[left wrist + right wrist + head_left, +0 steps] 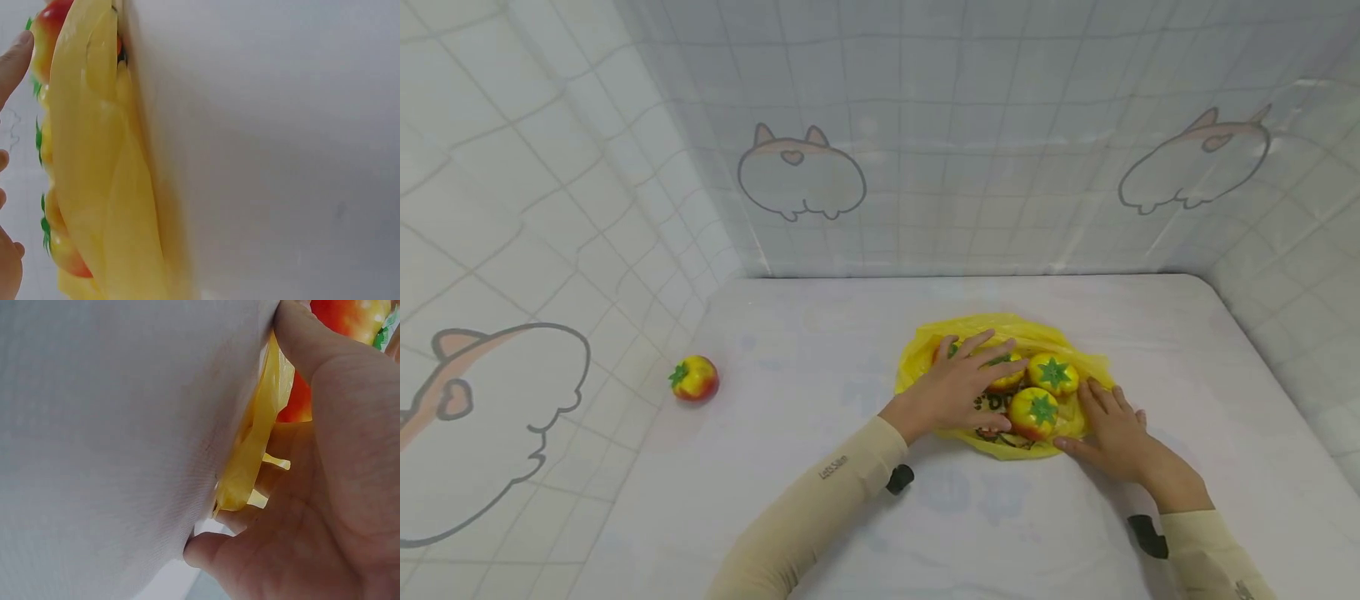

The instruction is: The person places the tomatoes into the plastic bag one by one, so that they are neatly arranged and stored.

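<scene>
A yellow plastic bag (1000,325) lies spread on the table with several yellow-and-red fruits (1033,414) on it, each topped by a green star-shaped leaf. My left hand (951,392) reaches over the bag's left part with spread fingers, above a partly hidden fruit. At the bag's right edge, my right hand (1108,437) rests with its fingers extended beside the fruits. In the right wrist view, a fold of the yellow bag (247,465) lies against the right fingers. The left wrist view shows the bag's raised side (106,169) with fruits behind it.
Another yellow-and-red fruit (697,379) lies alone at the table's left side. The white table (820,333) is bounded by pale grid-patterned curtains (970,167) at the back and both sides.
</scene>
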The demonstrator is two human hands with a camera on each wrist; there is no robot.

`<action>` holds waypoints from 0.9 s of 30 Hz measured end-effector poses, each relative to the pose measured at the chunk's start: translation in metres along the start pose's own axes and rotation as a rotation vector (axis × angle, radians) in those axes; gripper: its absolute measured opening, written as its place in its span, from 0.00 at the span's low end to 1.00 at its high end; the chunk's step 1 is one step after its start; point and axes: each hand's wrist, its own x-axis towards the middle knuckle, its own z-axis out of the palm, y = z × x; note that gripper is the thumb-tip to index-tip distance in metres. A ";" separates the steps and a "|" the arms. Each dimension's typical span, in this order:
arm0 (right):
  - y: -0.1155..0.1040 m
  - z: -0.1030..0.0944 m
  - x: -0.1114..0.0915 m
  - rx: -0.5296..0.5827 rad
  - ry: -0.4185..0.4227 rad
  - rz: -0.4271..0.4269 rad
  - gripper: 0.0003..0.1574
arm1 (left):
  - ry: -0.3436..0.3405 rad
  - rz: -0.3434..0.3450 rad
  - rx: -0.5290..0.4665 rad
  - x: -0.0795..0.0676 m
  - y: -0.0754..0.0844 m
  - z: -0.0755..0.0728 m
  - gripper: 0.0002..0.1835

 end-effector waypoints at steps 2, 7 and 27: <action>0.001 0.000 -0.001 0.010 -0.006 0.011 0.70 | 0.021 -0.002 0.023 -0.001 -0.003 0.000 0.48; 0.004 0.000 -0.002 0.044 -0.022 0.030 0.71 | 0.049 -0.019 0.015 -0.005 -0.007 -0.002 0.48; 0.001 -0.002 0.001 0.021 -0.011 0.004 0.70 | 0.167 -0.156 -0.075 -0.033 -0.051 -0.015 0.47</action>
